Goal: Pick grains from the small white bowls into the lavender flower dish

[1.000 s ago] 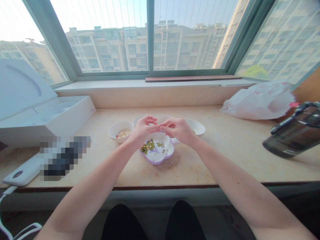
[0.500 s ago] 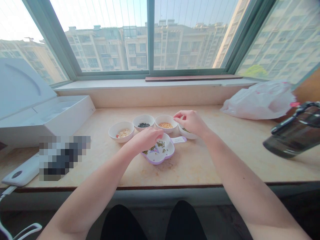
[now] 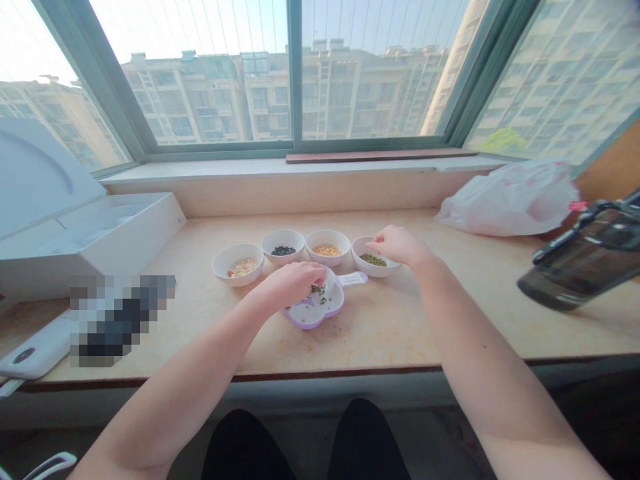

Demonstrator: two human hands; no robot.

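My left hand [image 3: 295,281] is closed over the far left part of a small white dish [image 3: 325,311] with a purple rim and a handle. Its fingers point down and what they hold is hidden. Green beans [image 3: 317,289] lie scattered in that dish, around a purple star shape. At the far right bowl [image 3: 391,271] of green beans, my right hand [image 3: 400,245] hovers by the rim. The thumb and fingers are pinched together, and I cannot make out anything between them.
Left of that bowl stand a bowl of yellow grains [image 3: 327,251], a bowl of black beans [image 3: 283,251] and a bowl of pale flakes [image 3: 244,268]. An open white box [image 3: 130,230] sits left. Right are a plastic bag [image 3: 510,200] and a dark jug [image 3: 565,283].
My right hand has moved right, from between the two right bowls to above the green bean bowl, uncovering its beans. My left hand stays over the dish. The view has shifted slightly.
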